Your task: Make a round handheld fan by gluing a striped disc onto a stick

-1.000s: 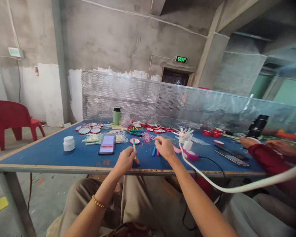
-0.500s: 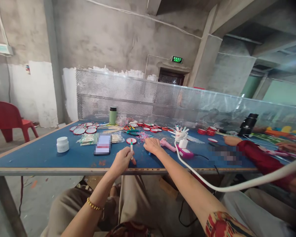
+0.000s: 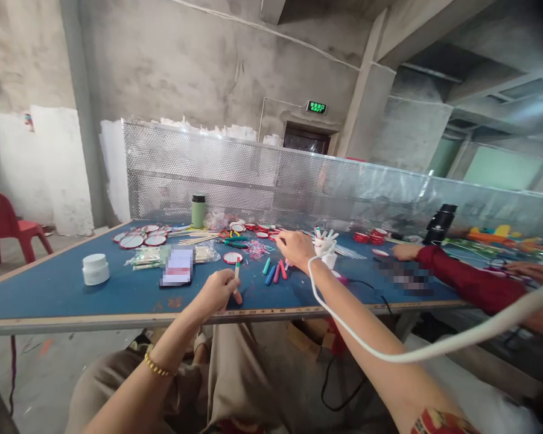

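A white marker (image 3: 237,269) with a green end stands nearly upright at the lower centre of the frame, in the left hand (image 3: 217,290), whose grip is curled closed around it above the blue tabletop (image 3: 131,292). The right hand (image 3: 295,247), at centre right, reaches over the work with fingers bent; whether its grip holds anything cannot be told. The marker looks light, stiff and smooth, probably a little slick but hardly fragile, and is best taken around the middle of its barrel.

Four coloured pens (image 3: 277,273) lie in a loose row right of centre: one teal, one blue, one magenta, one red. One red-rimmed disc (image 3: 232,258) lies just beyond the marker; others overlap in a pile (image 3: 132,241) at centre left, too crowded to count. One white jar (image 3: 95,270), one phone (image 3: 178,269) and one green bottle (image 3: 198,212) stand or lie left of centre. At right, another person's hand (image 3: 406,252) extends from a maroon sleeve (image 3: 468,278).
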Demonstrator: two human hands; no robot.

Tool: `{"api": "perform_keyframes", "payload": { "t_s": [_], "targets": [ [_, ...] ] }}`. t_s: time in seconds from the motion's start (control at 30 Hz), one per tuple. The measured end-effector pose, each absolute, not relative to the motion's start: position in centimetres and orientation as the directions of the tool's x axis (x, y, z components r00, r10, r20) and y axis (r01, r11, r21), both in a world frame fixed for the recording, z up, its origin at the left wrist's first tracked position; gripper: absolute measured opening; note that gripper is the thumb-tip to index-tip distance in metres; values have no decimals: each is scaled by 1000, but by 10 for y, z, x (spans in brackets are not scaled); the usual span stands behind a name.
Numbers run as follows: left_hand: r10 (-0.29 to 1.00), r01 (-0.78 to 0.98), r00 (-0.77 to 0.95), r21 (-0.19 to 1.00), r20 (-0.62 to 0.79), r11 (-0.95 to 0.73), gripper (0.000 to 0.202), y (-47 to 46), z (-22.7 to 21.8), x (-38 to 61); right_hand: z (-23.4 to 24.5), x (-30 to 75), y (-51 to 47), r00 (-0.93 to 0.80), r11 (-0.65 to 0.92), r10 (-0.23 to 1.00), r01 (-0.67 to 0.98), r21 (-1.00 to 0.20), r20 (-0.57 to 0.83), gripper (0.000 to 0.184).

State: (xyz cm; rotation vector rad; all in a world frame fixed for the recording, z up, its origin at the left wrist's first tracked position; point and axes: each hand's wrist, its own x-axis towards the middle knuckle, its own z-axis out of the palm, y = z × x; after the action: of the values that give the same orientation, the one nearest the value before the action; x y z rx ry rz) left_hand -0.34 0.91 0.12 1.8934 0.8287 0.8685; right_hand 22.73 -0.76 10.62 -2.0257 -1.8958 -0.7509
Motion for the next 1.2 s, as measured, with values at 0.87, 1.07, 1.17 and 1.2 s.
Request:
{"api": "perform_keyframes", "payload": {
  "t_s": [0.87,1.07,1.17,1.2],
  "targets": [
    [867,-36,445,972,225,-233,13,63,21,45,49,277,-26,-205,97,847,967,236,491,25],
    [882,-19,437,982,176,-187,14,66,15,45,49,276,-30,-232,118,841,960,252,489,26],
    [883,-12,440,984,164,-177,15,67,14,47,48,278,-30,-217,100,842,962,253,494,25],
    [884,-11,440,985,162,-175,14,68,13,47,48,279,-30,-205,86,842,964,251,498,25]
  ]
}}
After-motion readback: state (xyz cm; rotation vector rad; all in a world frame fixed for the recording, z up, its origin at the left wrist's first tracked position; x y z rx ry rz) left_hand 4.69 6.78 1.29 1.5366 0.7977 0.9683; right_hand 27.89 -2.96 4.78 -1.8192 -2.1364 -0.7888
